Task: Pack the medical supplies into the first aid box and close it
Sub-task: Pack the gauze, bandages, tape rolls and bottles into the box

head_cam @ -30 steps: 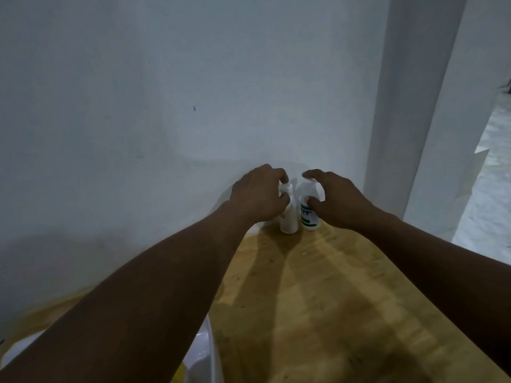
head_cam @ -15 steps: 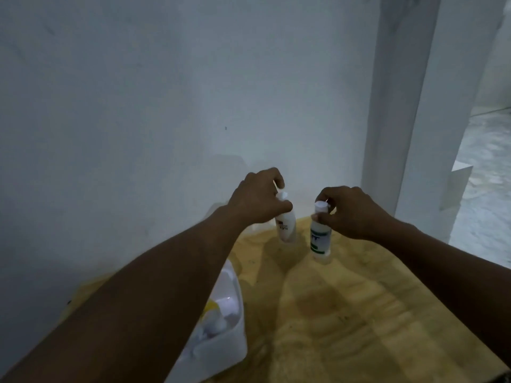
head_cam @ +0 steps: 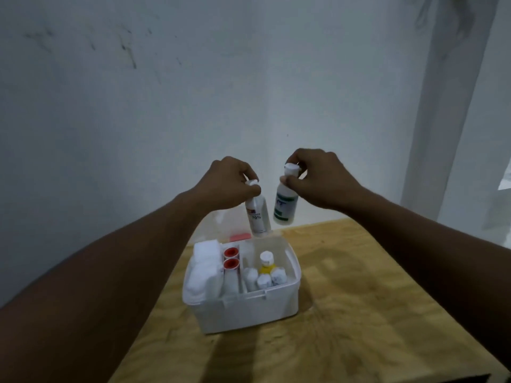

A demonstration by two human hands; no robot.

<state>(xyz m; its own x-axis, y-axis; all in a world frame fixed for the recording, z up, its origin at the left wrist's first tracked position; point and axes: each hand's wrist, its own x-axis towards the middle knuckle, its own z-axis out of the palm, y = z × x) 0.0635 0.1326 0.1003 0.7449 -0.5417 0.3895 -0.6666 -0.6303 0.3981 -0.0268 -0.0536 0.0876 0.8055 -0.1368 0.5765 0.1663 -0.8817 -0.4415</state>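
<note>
The white first aid box [head_cam: 243, 308] stands open on the wooden table. Inside are white gauze rolls [head_cam: 203, 268] at left, two red-capped tubes [head_cam: 231, 258] and several small bottles [head_cam: 265, 272], one with a yellow label. My left hand [head_cam: 226, 183] holds a white bottle with a red label marked 70% [head_cam: 258, 217] by its cap, above the box's back edge. My right hand [head_cam: 318, 178] pinches the cap of a white bottle with a green label [head_cam: 284, 208], hanging in the air beside the first bottle.
The wooden table [head_cam: 359, 313] stands against a pale wall [head_cam: 193, 92]. A white pillar [head_cam: 448, 106] rises at the right. The box's clear lid with a red part [head_cam: 240, 236] stands behind the box.
Both hands lifted the two bottles off the table's far edge and carried them toward me, above the box. The view tilted down, bringing the whole open box into sight.
</note>
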